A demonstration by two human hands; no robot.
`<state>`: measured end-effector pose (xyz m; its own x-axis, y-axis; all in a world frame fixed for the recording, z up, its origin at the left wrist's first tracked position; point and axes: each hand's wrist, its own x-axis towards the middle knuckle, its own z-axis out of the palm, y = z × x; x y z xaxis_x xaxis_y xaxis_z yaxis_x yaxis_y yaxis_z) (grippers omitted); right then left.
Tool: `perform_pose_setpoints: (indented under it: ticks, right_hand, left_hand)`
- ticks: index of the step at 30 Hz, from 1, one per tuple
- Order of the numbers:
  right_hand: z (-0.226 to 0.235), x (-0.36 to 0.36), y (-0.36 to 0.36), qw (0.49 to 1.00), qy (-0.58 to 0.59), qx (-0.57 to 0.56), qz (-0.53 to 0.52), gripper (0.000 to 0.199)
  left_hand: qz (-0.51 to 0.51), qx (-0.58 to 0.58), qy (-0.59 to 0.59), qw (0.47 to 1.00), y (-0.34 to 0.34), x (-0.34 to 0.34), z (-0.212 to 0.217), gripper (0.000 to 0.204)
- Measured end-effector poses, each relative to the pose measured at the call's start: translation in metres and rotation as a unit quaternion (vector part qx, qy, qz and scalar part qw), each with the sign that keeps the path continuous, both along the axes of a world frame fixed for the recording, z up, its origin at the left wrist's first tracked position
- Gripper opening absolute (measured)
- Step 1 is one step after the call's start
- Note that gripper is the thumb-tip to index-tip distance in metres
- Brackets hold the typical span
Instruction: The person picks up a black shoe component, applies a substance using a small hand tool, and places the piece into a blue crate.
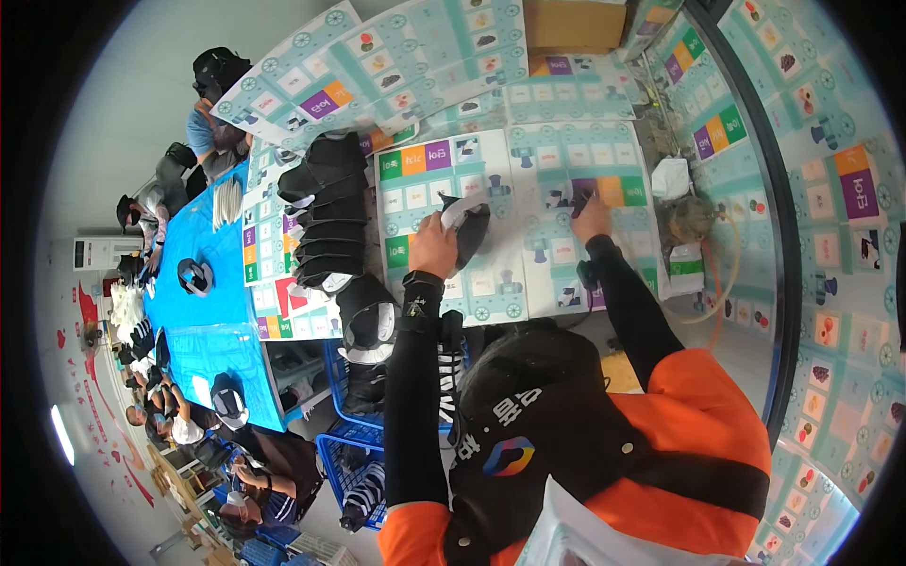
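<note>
My left hand (436,247) is closed on the edge of a black cap (475,236), whose pale grey-white lining partly shows. The cap is tilted just over the worktable (557,253), which is covered with printed sheets. To the right, my right hand (592,223) is closed, its fingers around a small dark thing (580,199) too small to make out. It is apart from the cap. Left of my left hand, several black caps (329,217) stand nested in a row. A black cap with a grey-white lining (366,321) lies at the row's near end.
A cardboard box (574,25) stands behind the worktable. Along its right side are a white package (671,177) and a thin hose (731,259). Blue baskets (326,453) holding caps stand below left. People work around a blue-covered table (212,316) farther left.
</note>
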<state>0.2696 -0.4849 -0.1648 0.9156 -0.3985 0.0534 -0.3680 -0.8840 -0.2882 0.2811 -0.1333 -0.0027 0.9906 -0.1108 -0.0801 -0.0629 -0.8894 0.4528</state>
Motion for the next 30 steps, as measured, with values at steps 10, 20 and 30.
perform_pose_setpoints:
  ticks: [10,20,30]
  right_hand:
    - [0.100,-0.034,0.116,0.758,0.262,0.587,0.109,0.019]
    - [0.101,-0.043,0.123,0.888,0.120,0.392,0.207,0.024]
    - [0.114,-0.037,0.135,0.873,0.131,0.435,0.178,0.024]
  left_hand:
    - [0.002,-0.027,-0.045,0.999,0.000,0.007,0.000,0.030]
    - [0.018,-0.032,-0.038,0.999,0.002,-0.001,0.001,0.036]
    - [0.034,-0.025,-0.002,0.999,0.002,-0.004,0.013,0.054]
